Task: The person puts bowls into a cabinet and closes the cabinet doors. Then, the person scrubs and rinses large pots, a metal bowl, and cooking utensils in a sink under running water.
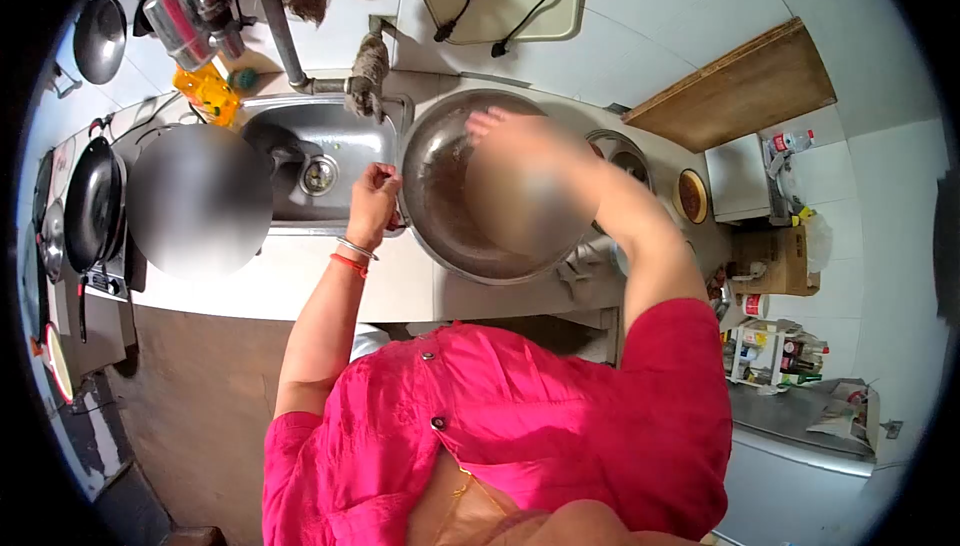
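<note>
Metal pan [432, 181] beneath right hand [522, 139]

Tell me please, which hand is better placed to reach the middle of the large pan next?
Probably the right: the right hand extends over the large pan, while the left hand is beside its rim, on the sink side.

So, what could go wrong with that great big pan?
The big pan sits right beside the sink, so it might knock the edge if it slides.
The right hand is over the pan, so pressing hard on one side could tip it.
Dark plugs hang on the wall behind, and splashes might reach them.
</note>
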`<state>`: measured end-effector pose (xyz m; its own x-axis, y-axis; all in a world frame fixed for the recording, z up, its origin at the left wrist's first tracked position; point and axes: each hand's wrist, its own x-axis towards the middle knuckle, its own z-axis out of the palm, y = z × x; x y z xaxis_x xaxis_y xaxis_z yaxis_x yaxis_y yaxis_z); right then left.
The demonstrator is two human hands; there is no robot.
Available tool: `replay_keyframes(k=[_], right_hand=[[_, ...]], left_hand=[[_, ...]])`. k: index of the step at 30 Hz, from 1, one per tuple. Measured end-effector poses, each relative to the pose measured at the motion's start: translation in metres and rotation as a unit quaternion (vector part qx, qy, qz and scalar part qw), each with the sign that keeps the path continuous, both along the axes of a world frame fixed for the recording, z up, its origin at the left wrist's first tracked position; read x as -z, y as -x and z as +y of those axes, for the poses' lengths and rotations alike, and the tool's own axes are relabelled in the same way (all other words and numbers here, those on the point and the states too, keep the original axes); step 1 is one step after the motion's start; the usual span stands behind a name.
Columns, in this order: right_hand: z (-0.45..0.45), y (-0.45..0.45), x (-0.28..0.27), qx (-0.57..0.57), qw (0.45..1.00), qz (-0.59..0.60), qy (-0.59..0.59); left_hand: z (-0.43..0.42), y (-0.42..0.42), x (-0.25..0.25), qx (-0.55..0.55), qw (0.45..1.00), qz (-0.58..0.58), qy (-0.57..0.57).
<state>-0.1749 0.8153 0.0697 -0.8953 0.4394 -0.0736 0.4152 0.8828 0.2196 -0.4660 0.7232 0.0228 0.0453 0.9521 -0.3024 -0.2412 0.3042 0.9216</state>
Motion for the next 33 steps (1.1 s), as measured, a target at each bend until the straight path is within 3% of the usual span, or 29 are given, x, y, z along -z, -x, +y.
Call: replay_keyframes(k=[2,4,8,11,12,13,15,20,26,31,33], right_hand=[[0.03,-0.021,-0.02,-0.027,0.986,-0.161,0.024],[0.02,-0.043,-0.031,-0.043,0.985,-0.166,0.011],[-0.037,-0.075,-0.03,0.067,0.986,-0.086,0.124],[-0.097,-0.092,-0.027,0.2,0.952,0.009,0.234],[-0.113,-0.097,-0.027,0.119,0.969,-0.047,0.212],[-0.136,-0.09,-0.02,0.114,0.978,0.054,0.166],[-0.178,-0.066,-0.012,0.221,0.964,0.057,0.139],[-0.234,0.05,0.023,0.306,0.922,0.226,0.077],[-0.184,0.17,0.036,0.417,0.878,0.233,0.041],[-0.194,0.155,0.033,0.399,0.885,0.241,0.018],[-0.219,0.123,0.023,0.395,0.904,0.158,0.041]], left_hand=[[0.001,0.0,0.0,0.007,1.0,-0.003,0.013],[0.004,0.0,0.003,0.006,1.0,-0.006,0.01],[-0.001,-0.004,0.007,-0.035,0.999,-0.025,0.005],[-0.001,-0.008,0.004,-0.066,0.996,-0.058,0.007],[-0.003,-0.008,-0.003,-0.069,0.996,-0.057,0.014],[-0.005,-0.008,-0.005,-0.07,0.996,-0.055,0.022],[-0.002,-0.007,0.006,-0.072,0.995,-0.071,0.026],[-0.003,-0.009,0.006,-0.09,0.993,-0.074,0.03],[-0.004,-0.008,0.008,-0.086,0.993,-0.073,0.038],[-0.002,-0.01,0.003,-0.062,0.993,-0.095,0.036],[0.001,-0.01,0.004,-0.059,0.993,-0.094,0.034]])
